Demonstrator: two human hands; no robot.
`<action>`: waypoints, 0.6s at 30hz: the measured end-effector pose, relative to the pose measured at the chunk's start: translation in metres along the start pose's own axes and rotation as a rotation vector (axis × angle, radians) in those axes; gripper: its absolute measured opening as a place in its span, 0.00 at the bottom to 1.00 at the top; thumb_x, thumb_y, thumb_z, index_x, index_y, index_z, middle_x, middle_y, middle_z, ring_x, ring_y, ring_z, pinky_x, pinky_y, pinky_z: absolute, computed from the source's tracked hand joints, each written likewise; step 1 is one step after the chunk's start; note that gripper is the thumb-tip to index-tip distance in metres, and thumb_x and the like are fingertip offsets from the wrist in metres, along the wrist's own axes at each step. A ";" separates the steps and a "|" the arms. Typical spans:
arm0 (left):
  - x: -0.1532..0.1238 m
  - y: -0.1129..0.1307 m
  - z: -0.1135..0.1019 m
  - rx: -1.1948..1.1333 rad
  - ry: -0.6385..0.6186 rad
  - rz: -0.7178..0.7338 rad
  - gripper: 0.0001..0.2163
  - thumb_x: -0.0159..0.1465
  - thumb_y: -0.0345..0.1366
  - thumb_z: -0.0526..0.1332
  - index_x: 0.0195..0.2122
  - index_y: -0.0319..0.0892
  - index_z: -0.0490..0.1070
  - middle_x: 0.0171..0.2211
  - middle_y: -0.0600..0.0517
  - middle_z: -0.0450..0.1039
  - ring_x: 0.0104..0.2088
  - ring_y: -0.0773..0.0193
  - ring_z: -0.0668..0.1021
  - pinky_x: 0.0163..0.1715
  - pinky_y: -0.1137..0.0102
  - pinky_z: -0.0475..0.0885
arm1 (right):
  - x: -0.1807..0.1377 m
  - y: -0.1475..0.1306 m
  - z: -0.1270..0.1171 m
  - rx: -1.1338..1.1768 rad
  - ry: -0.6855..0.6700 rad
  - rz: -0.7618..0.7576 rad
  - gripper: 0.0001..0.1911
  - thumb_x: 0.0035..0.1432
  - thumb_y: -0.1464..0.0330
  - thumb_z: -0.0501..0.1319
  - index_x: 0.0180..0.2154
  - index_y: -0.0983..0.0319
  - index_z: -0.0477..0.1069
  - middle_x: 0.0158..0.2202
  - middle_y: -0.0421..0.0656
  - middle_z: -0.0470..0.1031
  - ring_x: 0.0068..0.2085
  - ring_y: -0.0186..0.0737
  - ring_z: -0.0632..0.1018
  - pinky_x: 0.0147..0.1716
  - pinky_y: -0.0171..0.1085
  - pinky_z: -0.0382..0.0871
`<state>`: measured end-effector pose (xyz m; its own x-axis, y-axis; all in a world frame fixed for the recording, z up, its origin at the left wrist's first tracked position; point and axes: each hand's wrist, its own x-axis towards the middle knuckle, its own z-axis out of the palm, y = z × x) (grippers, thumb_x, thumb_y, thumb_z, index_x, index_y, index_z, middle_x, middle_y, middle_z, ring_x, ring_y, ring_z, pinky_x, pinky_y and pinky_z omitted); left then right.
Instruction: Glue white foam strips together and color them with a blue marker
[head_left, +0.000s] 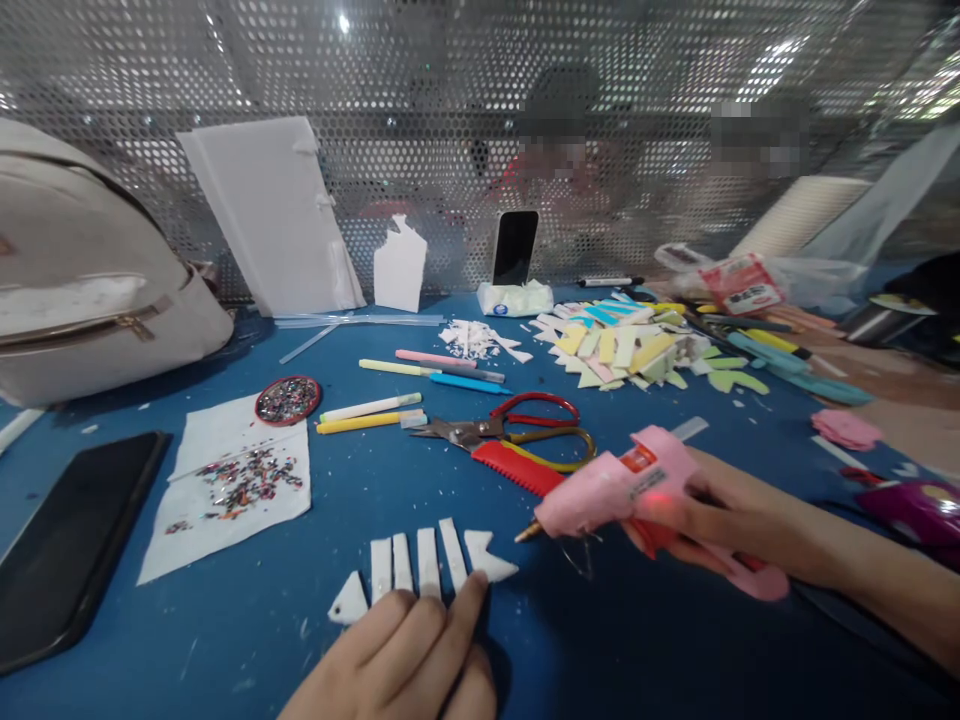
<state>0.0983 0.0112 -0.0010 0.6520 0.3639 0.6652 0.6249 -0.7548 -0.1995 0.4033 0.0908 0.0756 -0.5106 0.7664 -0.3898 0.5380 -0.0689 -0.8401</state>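
A pink hot glue gun is gripped in my right hand, its metal tip pointing left and down, just off the tail of a white foam fish skeleton. The skeleton lies on the blue table, with a pointed head with a dark eye, several upright strips and a notched tail. Fingers of my left hand are curled over its lower edge and press on it, the index fingertip by the tail. What lies under those fingers is hidden. Scissors with red and yellow handles lie behind, beside a red serrated handle.
Several coloured pens and a pile of foam scraps lie farther back. On the left are a black phone, glitter on a white tissue and a backpack. Another phone stands by the perforated metal screen.
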 end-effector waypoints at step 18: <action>0.006 -0.003 -0.025 -0.033 -0.152 0.122 0.16 0.77 0.27 0.48 0.42 0.44 0.76 0.49 0.56 0.81 0.37 0.66 0.75 0.40 0.71 0.69 | 0.007 0.009 0.003 0.128 0.120 -0.123 0.31 0.61 0.41 0.59 0.30 0.64 0.73 0.15 0.33 0.62 0.17 0.30 0.60 0.20 0.35 0.51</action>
<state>0.0895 0.0018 0.0219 0.7810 0.3444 0.5210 0.5243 -0.8148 -0.2473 0.4022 0.0937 0.0643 -0.4796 0.8441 -0.2396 0.3824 -0.0447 -0.9229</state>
